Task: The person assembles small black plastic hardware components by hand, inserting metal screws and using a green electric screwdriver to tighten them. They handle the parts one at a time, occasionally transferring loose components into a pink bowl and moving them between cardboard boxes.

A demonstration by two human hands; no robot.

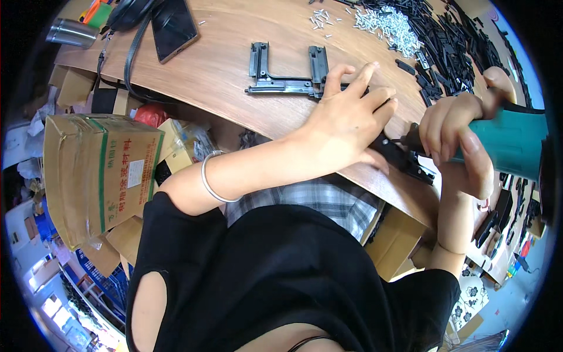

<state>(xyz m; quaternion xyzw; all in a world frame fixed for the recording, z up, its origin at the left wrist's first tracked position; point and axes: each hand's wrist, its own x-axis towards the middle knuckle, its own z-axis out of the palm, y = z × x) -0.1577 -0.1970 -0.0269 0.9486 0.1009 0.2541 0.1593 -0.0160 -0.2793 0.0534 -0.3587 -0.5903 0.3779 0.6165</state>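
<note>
A black plastic frame [284, 85] with two upright arms lies on the table in front of me. My left hand [355, 120] is over its right portion, fingers bent and spread on the far side, thumb on the near side. From under this hand a long black plastic piece [404, 159] runs to the lower right; whether it joins the frame is hidden. My right hand [454, 132] is wrapped round a teal electric screwdriver [509, 142], held sideways. Its dark nose points left, its thin bit close to the black piece. Contact between bit and piece cannot be made out.
Silvery screws [390, 29] lie heaped at the far side, beside a big pile of black plastic parts [448, 47]. A phone [173, 29], a black strap [134, 56] and a steel cup [73, 33] are at the far left. A cardboard box [88, 182] stands left of the table.
</note>
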